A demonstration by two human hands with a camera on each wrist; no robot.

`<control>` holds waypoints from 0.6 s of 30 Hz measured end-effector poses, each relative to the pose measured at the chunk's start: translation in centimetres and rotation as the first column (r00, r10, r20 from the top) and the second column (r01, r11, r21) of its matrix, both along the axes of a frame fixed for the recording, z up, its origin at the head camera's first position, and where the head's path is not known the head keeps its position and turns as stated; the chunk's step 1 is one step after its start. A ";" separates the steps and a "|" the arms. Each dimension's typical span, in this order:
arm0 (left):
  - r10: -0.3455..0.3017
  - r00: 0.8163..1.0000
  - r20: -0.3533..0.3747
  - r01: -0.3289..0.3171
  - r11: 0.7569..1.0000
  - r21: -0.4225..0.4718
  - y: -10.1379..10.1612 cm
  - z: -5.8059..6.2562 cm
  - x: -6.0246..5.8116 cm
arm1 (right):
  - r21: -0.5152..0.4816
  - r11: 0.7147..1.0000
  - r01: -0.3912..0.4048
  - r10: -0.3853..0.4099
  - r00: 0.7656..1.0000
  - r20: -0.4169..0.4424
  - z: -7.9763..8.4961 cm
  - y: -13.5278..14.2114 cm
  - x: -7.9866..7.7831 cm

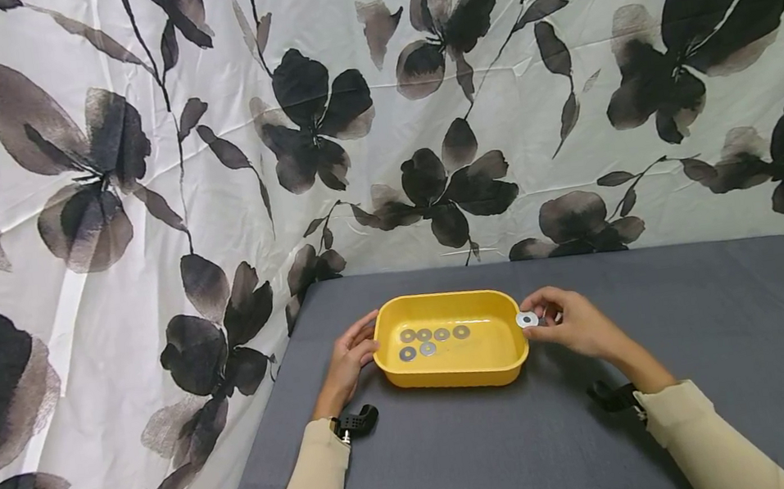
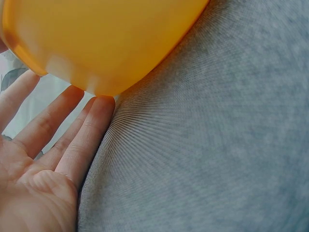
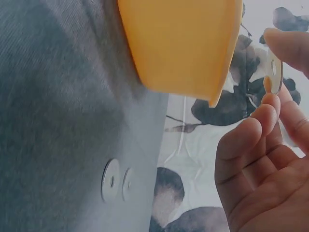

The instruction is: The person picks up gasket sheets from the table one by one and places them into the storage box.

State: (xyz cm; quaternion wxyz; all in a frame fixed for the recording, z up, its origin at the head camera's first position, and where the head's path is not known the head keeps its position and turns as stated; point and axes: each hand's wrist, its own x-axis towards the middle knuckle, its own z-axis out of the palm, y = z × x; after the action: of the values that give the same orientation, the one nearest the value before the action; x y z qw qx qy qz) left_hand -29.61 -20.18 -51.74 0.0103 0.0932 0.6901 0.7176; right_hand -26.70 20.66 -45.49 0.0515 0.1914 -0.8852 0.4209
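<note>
A yellow plastic tray (image 1: 447, 380) with rounded corners stands on the table, with several flat metal washers (image 1: 426, 349) lying in its left half. My left hand (image 1: 350, 363) rests against the tray's left end, and the left wrist view shows its fairly straight fingers (image 2: 82, 140) touching the outer wall. At the right end, my right hand (image 1: 572, 323) pinches one washer (image 1: 527, 319) between thumb and fingertips, close by the rim. That washer (image 3: 275, 72) is seen nearly edge-on in the right wrist view, beside the tray wall (image 3: 178, 43).
Two more washers (image 3: 111, 180) lie on the table outside the tray in the right wrist view. A grey cloth (image 1: 420, 455) covers the table. Behind it and along the left hangs a white curtain (image 1: 361, 232) with dark flowers.
</note>
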 end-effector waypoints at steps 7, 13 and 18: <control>0.003 1.000 0.002 -0.003 1.000 0.001 0.0 0.0 -0.1 | -0.008 1.000 -0.025 0.025 1.000 -0.011 0.5 -1.4 -0.1; 0.004 1.000 0.006 -0.004 1.000 -0.002 0.0 0.2 0.0 | -0.038 0.997 -0.071 0.071 0.997 -0.010 1.1 -2.5 -0.1; -0.001 1.000 0.003 0.001 1.000 -0.004 0.0 0.3 -0.1 | -0.050 0.994 -0.099 0.099 0.995 0.004 1.4 -3.4 -0.2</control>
State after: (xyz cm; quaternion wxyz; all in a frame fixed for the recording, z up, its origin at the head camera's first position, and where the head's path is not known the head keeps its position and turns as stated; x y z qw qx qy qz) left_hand -29.70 -20.15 -51.46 0.0119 0.0922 0.6917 0.7162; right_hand -26.95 17.27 -44.06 0.0326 0.2322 -0.8640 0.4456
